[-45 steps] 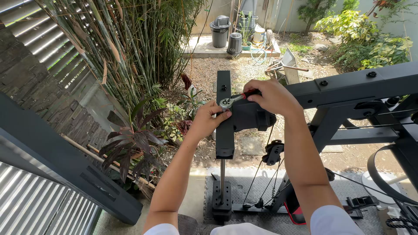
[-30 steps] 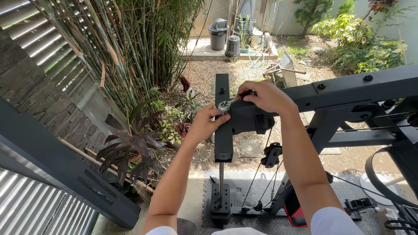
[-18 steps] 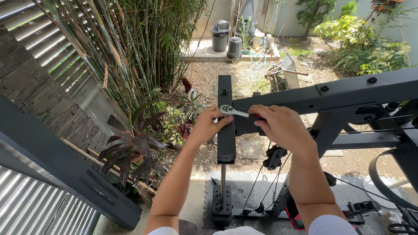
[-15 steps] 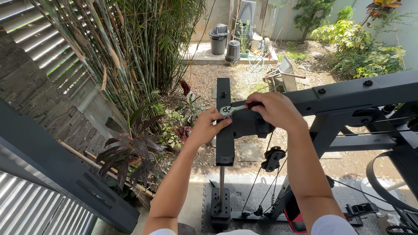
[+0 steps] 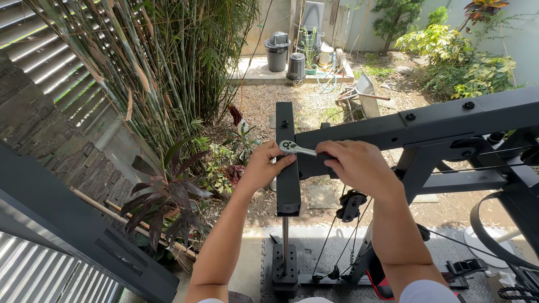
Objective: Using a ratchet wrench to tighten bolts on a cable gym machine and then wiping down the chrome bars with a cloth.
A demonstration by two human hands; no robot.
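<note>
We are gripping a polished metal ratchet wrench (image 5: 296, 148) in our right hand (image 5: 359, 165), fingers closed on its handle. Its long axis is running 9-to-3, round head toward 9, on the matte black steel post (image 5: 287, 168). Our left hand (image 5: 266, 167) is bracing the post. Since half a second ago the handle is sitting lower.

The ratchet wrench (image 5: 293, 148) is bright polished metal (its head glossy); the frame beam (image 5: 415, 120) and upright post (image 5: 287, 163) are matt black painted steel.
</note>
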